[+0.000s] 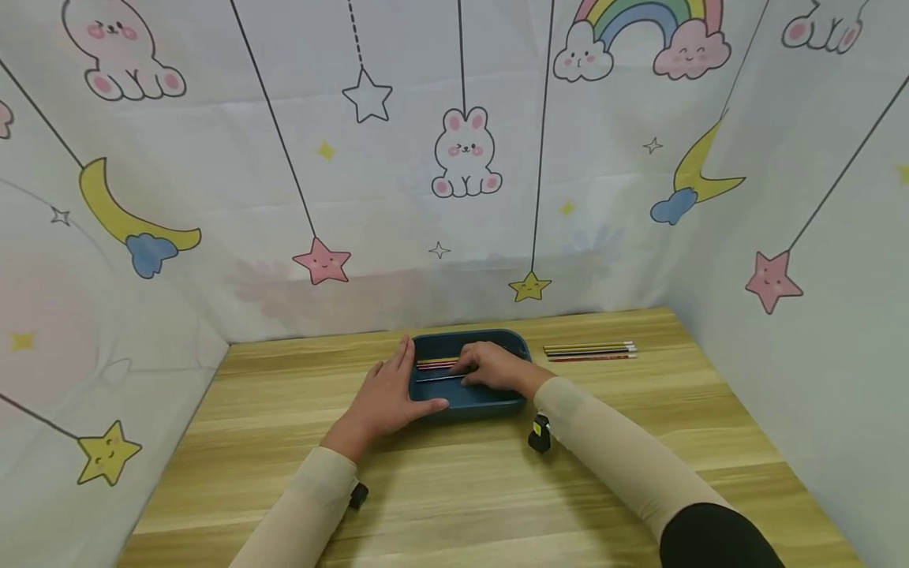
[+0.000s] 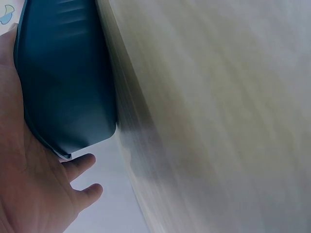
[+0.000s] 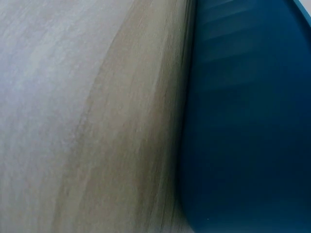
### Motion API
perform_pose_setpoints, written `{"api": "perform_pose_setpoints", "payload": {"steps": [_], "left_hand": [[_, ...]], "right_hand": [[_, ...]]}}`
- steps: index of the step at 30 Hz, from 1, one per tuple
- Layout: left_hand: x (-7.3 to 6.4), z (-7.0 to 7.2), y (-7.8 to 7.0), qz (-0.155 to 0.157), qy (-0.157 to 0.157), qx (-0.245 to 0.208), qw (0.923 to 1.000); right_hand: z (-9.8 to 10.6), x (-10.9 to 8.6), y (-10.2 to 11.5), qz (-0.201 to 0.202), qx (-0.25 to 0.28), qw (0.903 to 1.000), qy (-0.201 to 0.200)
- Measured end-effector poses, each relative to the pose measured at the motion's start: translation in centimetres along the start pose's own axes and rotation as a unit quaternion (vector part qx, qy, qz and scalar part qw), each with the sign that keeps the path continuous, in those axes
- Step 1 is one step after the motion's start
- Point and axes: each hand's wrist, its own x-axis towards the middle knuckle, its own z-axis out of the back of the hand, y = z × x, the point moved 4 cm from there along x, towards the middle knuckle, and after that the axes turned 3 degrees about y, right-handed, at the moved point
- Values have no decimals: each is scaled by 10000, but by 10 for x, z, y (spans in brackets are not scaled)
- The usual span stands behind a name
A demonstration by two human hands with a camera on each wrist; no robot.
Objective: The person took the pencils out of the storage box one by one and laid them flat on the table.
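Note:
A dark blue tray [image 1: 469,410] sits toward the back of the wooden table. My left hand [image 1: 387,398] rests against its left end, fingers straight along the side and thumb stretched along the front rim. In the left wrist view the left hand [image 2: 29,179] lies along the tray's [image 2: 68,82] rim. Inside the tray, my right hand [image 1: 493,367] pinches a thin dark pencil [image 1: 436,379] between thumb and fingers. Several pencils [image 1: 435,364] lie side by side behind it, their right ends hidden by that hand. The right wrist view shows only the tray's outer wall [image 3: 248,126].
To the right of the tray, several pencils [image 1: 591,352] with white ends lie in a row on the table [image 1: 454,497]. A white cloth [image 1: 398,213] printed with rabbits, stars and moons stands behind and at both sides.

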Motion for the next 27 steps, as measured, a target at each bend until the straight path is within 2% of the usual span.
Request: {"api": "perform_pose_setpoints", "payload": {"steps": [27], "left_hand": [[-1, 3, -2, -15, 25, -54, 10000]], "right_hand": [[3, -2, 5, 85, -15, 9995, -299]]}}
